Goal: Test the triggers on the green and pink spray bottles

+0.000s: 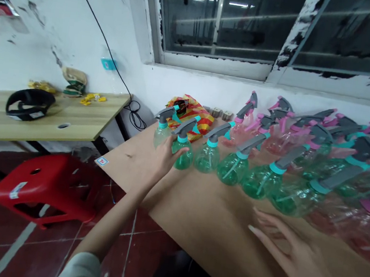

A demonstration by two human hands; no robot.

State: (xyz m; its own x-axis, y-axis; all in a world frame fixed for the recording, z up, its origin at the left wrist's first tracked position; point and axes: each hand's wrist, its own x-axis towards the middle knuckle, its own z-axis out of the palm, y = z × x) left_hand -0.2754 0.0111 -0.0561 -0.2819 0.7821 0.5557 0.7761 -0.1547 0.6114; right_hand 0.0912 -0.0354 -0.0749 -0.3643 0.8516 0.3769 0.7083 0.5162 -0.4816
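My left hand (164, 157) is at the neck of a green spray bottle (183, 158) with a grey trigger head and turquoise collar. The thumb lies across its front, and the other fingers are partly hidden at its left side. Just behind that hand stands a paler green spray bottle (161, 132). To the right, more green spray bottles (207, 158) form a row along the table. My right hand (282, 242) hovers low over the brown table (192, 212), thumb and fingers apart, holding nothing. It is nearest to the front green spray bottle (291, 198).
Pink spray bottles (280, 139) crowd the back right, below the window. A red and yellow bag (193, 112) lies behind the row. At left, a wooden desk (106, 114) bears a black headband-like device (30, 103); a red stool (46, 184) stands in front of it.
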